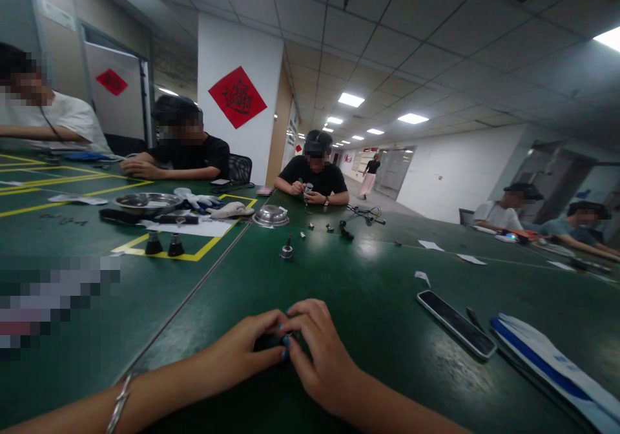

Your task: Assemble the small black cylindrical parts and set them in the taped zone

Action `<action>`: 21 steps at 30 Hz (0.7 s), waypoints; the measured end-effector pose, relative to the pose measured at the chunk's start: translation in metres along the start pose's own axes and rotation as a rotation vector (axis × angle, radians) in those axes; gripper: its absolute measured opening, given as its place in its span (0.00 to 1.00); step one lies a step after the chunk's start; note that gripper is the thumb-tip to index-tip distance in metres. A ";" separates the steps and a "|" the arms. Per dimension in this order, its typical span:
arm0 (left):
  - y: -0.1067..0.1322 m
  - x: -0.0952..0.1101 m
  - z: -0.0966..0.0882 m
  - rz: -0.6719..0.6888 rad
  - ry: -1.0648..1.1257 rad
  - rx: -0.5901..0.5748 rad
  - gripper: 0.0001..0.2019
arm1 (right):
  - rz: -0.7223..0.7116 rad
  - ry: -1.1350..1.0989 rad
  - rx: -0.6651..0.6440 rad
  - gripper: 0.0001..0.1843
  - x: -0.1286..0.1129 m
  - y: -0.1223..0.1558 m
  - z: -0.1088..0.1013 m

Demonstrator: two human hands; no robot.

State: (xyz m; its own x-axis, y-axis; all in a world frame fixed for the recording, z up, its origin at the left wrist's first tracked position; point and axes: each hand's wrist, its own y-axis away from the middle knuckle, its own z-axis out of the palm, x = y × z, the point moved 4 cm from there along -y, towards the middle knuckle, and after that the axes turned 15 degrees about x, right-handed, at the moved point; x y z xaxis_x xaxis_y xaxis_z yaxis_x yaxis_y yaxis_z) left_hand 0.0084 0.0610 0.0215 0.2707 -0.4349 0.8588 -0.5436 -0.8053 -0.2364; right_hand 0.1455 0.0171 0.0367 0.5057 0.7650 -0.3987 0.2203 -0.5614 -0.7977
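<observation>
Here, we have both hands brought together low over the green table (378, 279), and the step in hand looks to us like close fingertip work. Our left hand (249, 345) comes in with fingers and thumb curled towards the other; our right hand (322, 356) arches over to meet it, so that the fingertips touch or very nearly touch. Whether either is clamped on a small thing we cannot tell, since the fingers cover the space between them. The closest thing that we can make out plainly is a small metal part with a thin stem (287, 251), upright on the table straight ahead of the hands and apart from them. Beyond it and a little to its left lies a shiny metal bowl (271, 216), while a phone (456, 325) rests off to our right, beside a blue and white packet (547, 363). Across the table, a co-worker (314, 185) holds something small in both hands. From this pose, we judge, the next move calls for steady fingertips and light pressure, with the two hands matched to each other rather than working separately.
</observation>
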 end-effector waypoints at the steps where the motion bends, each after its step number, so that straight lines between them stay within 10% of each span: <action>1: 0.000 0.001 0.000 -0.008 -0.040 -0.010 0.09 | 0.006 0.013 0.006 0.13 0.000 0.000 0.000; 21: -0.001 0.000 -0.001 0.031 -0.108 -0.031 0.07 | 0.168 -0.005 0.087 0.08 0.016 0.002 0.004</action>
State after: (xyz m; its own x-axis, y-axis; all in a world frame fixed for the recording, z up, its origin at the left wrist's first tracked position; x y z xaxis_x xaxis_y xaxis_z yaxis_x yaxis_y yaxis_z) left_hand 0.0079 0.0619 0.0226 0.3368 -0.5016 0.7969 -0.5770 -0.7787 -0.2462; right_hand 0.1510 0.0296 0.0269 0.5253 0.6646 -0.5313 0.0604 -0.6519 -0.7559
